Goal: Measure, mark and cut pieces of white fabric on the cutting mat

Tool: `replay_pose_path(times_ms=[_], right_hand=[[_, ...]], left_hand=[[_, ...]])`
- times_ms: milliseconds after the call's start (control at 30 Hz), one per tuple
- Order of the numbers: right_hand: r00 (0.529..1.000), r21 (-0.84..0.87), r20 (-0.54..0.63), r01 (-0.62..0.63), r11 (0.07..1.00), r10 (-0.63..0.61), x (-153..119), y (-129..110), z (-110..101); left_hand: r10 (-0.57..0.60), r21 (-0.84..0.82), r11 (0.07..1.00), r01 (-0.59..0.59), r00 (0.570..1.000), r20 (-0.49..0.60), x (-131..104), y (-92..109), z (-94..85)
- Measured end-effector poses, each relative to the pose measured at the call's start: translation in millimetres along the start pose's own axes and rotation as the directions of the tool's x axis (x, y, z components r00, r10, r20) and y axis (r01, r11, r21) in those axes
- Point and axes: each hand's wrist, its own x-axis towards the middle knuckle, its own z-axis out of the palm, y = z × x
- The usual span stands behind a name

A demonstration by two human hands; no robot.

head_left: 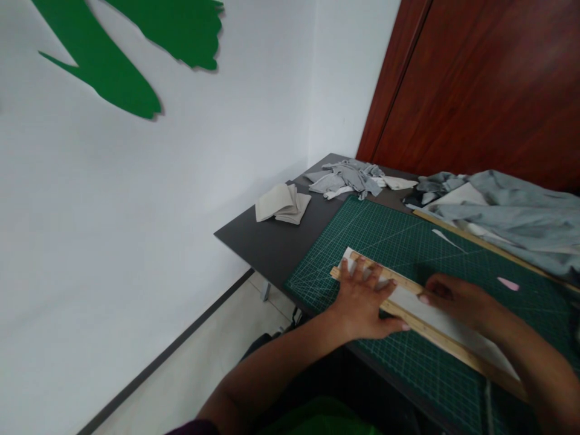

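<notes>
My left hand (362, 302) lies flat with fingers spread across a white fabric strip (419, 306) and two wooden rulers. The near wooden ruler (430, 332) runs along the strip's front edge, under my left thumb and palm. Along the far edge lies a second wooden ruler (403, 282), beneath my left fingertips. My right hand (462, 302) is closed, its thumb and curled fingers pinching this far ruler partway along it. The right forearm covers part of the strip. All of this rests on a green cutting mat (380, 226).
Beige fabric pieces (283, 204) are stacked at the dark table's (254, 241) left side. Grey scraps (347, 178) heap at the back corner. A grey-blue cloth pile (521, 208) lies behind another long wooden strip (489, 246). A pink scrap (508, 283) and white sliver (446, 240) dot the mat.
</notes>
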Motion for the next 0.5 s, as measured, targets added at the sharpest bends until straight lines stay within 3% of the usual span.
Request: replay_pose_path(times_ms=[200,500], right_hand=[[0.999,-0.011,0.02,-0.039,0.999,0.039,-2.9,-9.9,-3.8],[1.0,0.006,0.021,0.003,1.0,-0.003,-2.8,-1.7,0.4]], left_hand=[[0.01,0.009,1.0,-0.01,1.0,-0.022,-0.1,-1.8,2.8],[0.026,-0.012,1.0,-0.027,1.0,-0.017,0.1,-3.6,1.2]])
